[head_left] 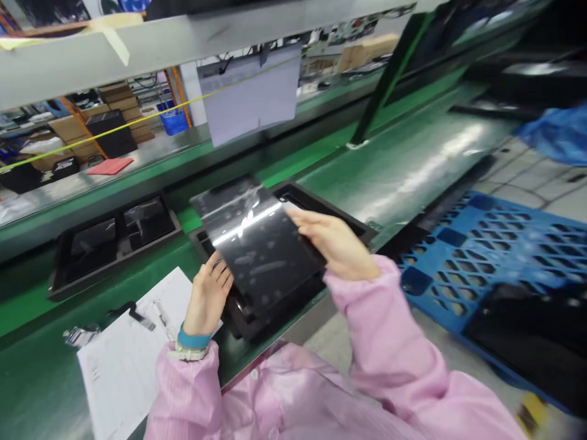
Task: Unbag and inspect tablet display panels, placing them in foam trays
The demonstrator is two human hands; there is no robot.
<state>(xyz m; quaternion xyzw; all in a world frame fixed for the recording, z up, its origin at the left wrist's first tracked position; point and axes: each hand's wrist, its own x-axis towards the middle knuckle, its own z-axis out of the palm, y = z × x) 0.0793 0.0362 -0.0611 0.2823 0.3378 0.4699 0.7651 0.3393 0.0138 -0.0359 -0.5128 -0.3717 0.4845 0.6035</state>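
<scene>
Left hand (208, 299) and right hand (338, 245) clamp the panel (270, 256) by opposite edges, presumably sparing its face; blur hides whether it touches the tray (329, 208)

Lit brightly and coolly over the green desk (394, 174), apparently from above. Reflects as a hard white streak across the dark panel (270, 260) and as a long, soft sheen along the far right of the desk. Falls to near black in the far right corner. Washes pale over the white paper (123, 366) at near left. Smeared by blur at right, notably across the blue plastic (557, 131). Soft among the far left boxes (131, 110). Stretched toward the edges.
</scene>
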